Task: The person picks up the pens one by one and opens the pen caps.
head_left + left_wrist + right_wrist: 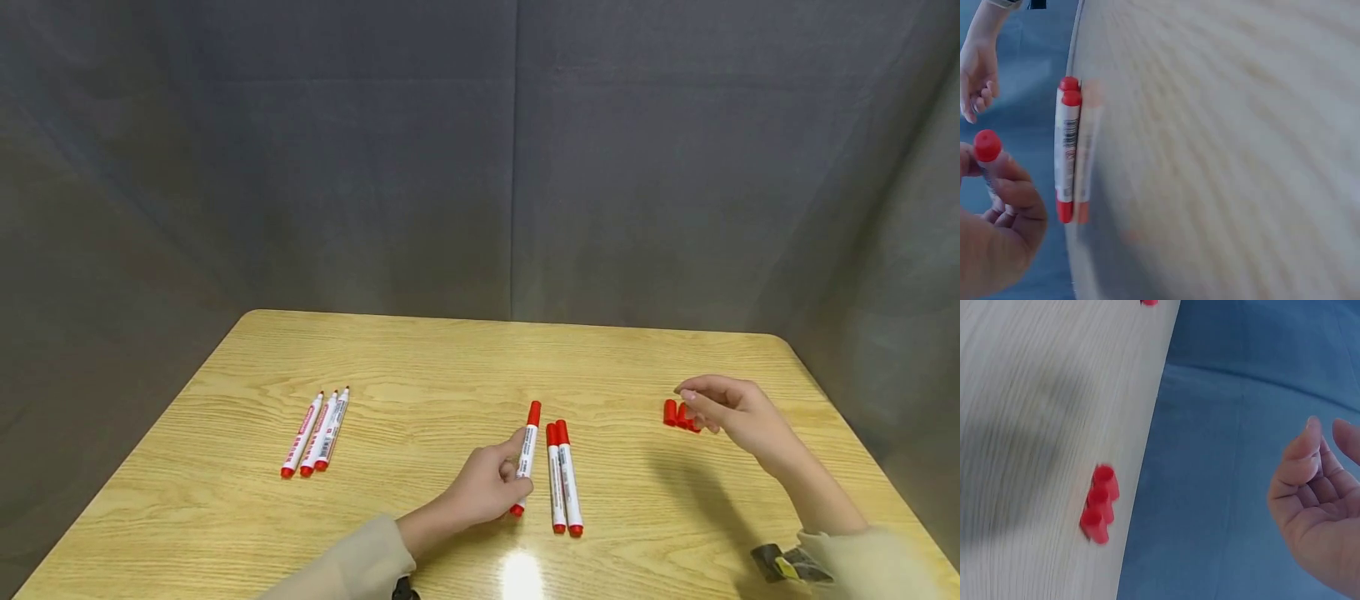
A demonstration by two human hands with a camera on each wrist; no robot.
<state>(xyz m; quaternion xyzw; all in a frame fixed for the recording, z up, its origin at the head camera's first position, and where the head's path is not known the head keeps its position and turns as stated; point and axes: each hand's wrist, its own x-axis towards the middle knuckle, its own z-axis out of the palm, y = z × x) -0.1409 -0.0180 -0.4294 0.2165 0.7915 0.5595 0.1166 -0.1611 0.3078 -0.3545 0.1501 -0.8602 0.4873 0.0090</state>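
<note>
Grips marker (pixel 528 452) in left hand (pixel 482 486), nothing in right hand (pixel 742 415); might, brushing low, scatter caps (pixel 670 412) toward surface's right edge (pixel 831 417).

1. Your head camera faced forward and down, far enough back for table (pixel 450 358) and curtain (pixel 375 167).
2. Your left-wrist camera looked closely past your left hand (pixel 1004 240), turned sideways.
3. Your right-wrist camera looked likewise past your right hand (pixel 1316 506).
4. Head and left-wrist views shared two capped markers (pixel 571 483); head and right-wrist, three caps (pixel 1102 505).
</note>
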